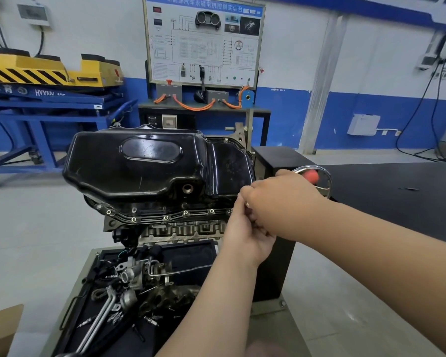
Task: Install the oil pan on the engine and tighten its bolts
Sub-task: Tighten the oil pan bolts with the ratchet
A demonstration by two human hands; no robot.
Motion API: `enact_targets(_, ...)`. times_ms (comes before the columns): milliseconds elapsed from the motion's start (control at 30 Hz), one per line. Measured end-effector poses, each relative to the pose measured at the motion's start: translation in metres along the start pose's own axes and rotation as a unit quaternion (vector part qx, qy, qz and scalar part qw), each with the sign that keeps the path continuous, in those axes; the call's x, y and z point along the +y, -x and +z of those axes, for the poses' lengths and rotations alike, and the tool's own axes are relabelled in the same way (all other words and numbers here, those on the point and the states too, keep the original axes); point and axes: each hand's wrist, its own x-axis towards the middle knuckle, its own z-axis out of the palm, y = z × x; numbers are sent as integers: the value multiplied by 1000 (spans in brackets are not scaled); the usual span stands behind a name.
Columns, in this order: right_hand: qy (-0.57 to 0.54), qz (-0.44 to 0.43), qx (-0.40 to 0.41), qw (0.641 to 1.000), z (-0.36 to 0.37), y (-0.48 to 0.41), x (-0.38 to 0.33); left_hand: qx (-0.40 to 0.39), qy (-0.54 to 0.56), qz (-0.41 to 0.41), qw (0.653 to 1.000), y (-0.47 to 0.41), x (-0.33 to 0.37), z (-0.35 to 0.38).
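Note:
The black oil pan [144, 171] sits on top of the upturned engine [180, 230], its open drain hole [187, 188] facing me. Several bolts [166, 217] stand in the near flange. Both hands meet at the pan's near right corner. My right hand [281, 199] comes in from the right with curled fingers and pinches a small shiny bolt [247, 204]. My left hand [245, 235] reaches up from below, its fingertips against the right hand beside the flange; the right hand hides its fingers' grip.
A chrome handwheel [326, 186] with a red knob [312, 176] sits on the black stand box [276, 161] just behind my right hand. Below the engine, a black tray [191, 256] holds loose engine parts and pipes. A cardboard box [0, 328] stands at bottom left.

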Motion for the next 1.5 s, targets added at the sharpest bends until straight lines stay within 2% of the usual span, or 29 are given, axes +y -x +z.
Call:
enact_targets(100, -64, 79, -16, 995, 4, 2, 0, -3, 0, -13, 1000, 5, 2, -3)
enact_targets(167, -80, 101, -10, 992, 7, 4, -2, -3, 1, -26, 1000, 5, 2, -4)
enact_targets(367, -38, 72, -33, 996, 5, 2, -1, 7, 42, -8, 999, -4, 0, -7)
enact_targets(567, -30, 25, 13, 999, 8, 0, 0, 21, -2, 7, 1000, -5, -1, -5)
enact_targets(867, -138, 130, -39, 981, 10, -3, 0, 2, -29, 3, 1000, -1, 5, -8)
enact_targets(1000, -74, 74, -29, 994, 6, -4, 1, 14, -20, -1, 1000, -4, 4, -8)
enact_targets(1133, -6, -26, 40, 999, 7, -1, 1, 2, -41, 5, 999, -8, 3, -2)
enact_targets(1200, -27, -23, 31, 999, 9, -2, 1, -6, -49, 9, 999, -6, 3, -6)
enact_targets(1300, -123, 67, -18, 990, 13, -5, 2, 12, -52, 18, 998, 0, 5, -5)
enact_targets(1367, -148, 96, -25, 984, 16, -6, 3, 33, -44, 27, 998, -3, 6, -3)
enact_targets(1433, -148, 74, -31, 986, 19, -7, 4, 56, -15, 25, 998, -7, 6, -2)
enact_targets(1500, -133, 47, -36, 989, 18, -7, 6, 45, -34, 5, 998, -7, 4, -6)
